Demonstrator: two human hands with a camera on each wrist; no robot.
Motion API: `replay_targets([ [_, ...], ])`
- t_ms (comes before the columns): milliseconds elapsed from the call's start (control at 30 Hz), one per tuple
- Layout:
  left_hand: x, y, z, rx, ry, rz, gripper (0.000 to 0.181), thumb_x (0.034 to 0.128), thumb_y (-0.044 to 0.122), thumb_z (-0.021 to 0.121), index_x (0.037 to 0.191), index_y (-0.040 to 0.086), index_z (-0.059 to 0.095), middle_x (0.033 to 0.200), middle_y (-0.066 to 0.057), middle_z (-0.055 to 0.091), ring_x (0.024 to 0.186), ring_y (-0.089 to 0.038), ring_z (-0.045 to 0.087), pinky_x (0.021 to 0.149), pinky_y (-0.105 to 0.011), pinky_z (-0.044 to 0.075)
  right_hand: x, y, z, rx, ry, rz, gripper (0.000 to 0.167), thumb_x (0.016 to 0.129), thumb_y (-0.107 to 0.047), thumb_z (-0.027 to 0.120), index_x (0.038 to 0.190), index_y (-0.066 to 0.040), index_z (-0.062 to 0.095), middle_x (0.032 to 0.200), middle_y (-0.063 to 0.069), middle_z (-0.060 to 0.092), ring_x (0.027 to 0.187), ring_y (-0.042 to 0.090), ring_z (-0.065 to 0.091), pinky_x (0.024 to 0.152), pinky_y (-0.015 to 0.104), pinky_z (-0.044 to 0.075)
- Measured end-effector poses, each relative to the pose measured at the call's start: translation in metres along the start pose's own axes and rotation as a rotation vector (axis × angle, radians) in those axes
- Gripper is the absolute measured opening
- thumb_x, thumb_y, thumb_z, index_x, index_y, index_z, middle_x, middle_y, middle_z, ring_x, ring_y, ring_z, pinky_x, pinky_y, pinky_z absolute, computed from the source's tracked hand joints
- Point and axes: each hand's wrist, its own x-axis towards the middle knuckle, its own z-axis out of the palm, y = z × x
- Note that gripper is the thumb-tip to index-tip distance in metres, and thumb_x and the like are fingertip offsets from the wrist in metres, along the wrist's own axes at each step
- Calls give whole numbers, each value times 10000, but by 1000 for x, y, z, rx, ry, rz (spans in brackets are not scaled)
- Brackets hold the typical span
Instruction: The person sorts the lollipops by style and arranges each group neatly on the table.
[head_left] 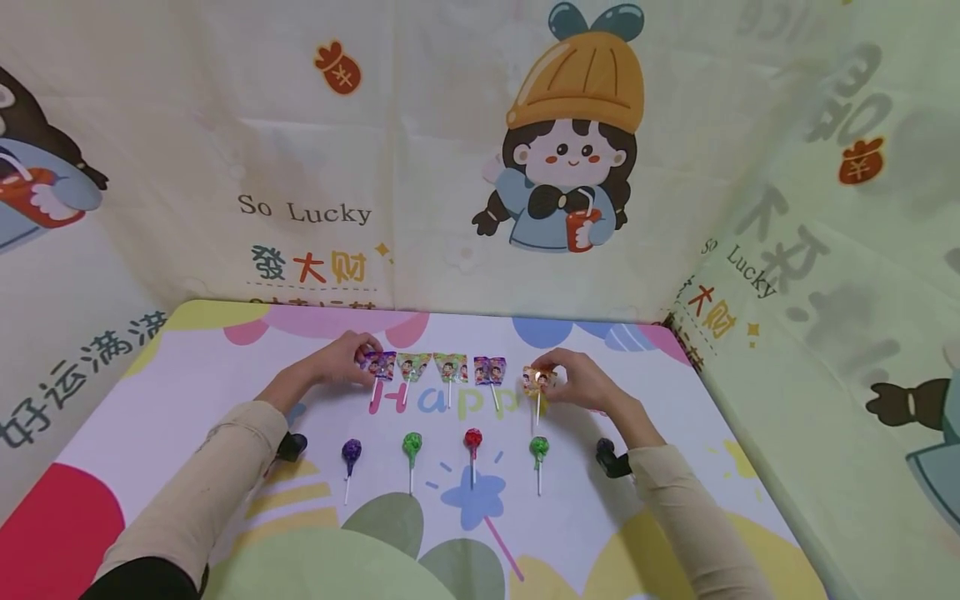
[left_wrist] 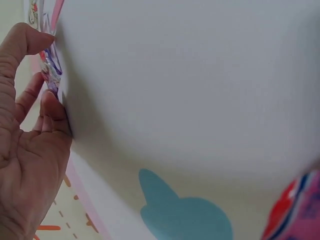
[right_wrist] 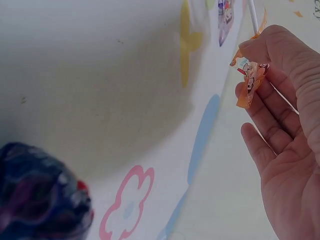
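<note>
In the head view my left hand (head_left: 345,360) pinches the wrapper of a purple flat-wrapped lollipop (head_left: 382,365) at the left end of the upper row. The left wrist view shows thumb and fingertips on that crinkled wrapper (left_wrist: 52,70). My right hand (head_left: 583,382) holds an orange-wrapped lollipop (head_left: 538,382) by its wrapper at the right end, its white stick pointing toward me. Between the hands lie two green-wrapped lollipops, one left (head_left: 414,365) and one right (head_left: 451,367), then another purple-wrapped lollipop (head_left: 491,371).
Nearer me lies a row of round lollipops: purple (head_left: 351,451), green (head_left: 412,444), red (head_left: 472,438) and another green (head_left: 539,448). A dark object sits beside each sleeve, left (head_left: 292,447) and right (head_left: 613,460). Printed cloth walls (head_left: 435,150) stand behind the patterned table (head_left: 300,542).
</note>
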Motion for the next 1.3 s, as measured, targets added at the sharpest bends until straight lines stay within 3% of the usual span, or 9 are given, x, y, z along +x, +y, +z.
replay_targets([
  [233, -1, 4, 1, 64, 0, -54, 643, 815, 186, 838, 1353, 32, 520, 1341, -246, 395, 1215, -397, 476, 1088, -578, 423, 11, 2, 3, -4, -13, -5, 423, 805, -44, 807, 1214, -61, 703, 1165, 78, 696, 1075, 257, 600, 1034, 528, 485],
  [367, 0, 3, 1, 86, -3, -40, 656, 825, 204, 841, 1367, 17, 522, 1412, -260, 379, 1281, -420, 459, 1127, -597, 378, 19, 3, 7, -12, -30, 19, 423, 811, -47, 812, 1218, -63, 701, 1175, 85, 695, 1081, 259, 599, 1046, 503, 484],
  [867, 1, 1, -2, 113, 0, -12, 628, 807, 202, 850, 1304, -22, 538, 1309, -230, 457, 1174, -368, 509, 1082, -545, 436, 32, 10, 12, -27, -71, 91, 443, 860, -72, 804, 1283, -58, 672, 1283, 125, 663, 1200, 309, 577, 1106, 523, 429],
  [1033, 1, 0, 0, 97, 2, -23, 631, 805, 199, 852, 1309, -15, 537, 1315, -222, 459, 1179, -361, 511, 1079, -535, 444, 33, 11, 13, -37, -70, 71, 438, 856, -63, 802, 1274, -41, 673, 1271, 135, 666, 1203, 319, 577, 1115, 530, 414],
  [1300, 1, 0, 0, 87, 8, -35, 623, 814, 203, 850, 1312, 1, 535, 1311, -213, 451, 1177, -361, 502, 1076, -536, 447, 33, 11, 14, -18, -75, 115, 426, 876, -91, 793, 1284, -71, 672, 1303, 125, 652, 1223, 314, 562, 1126, 533, 404],
])
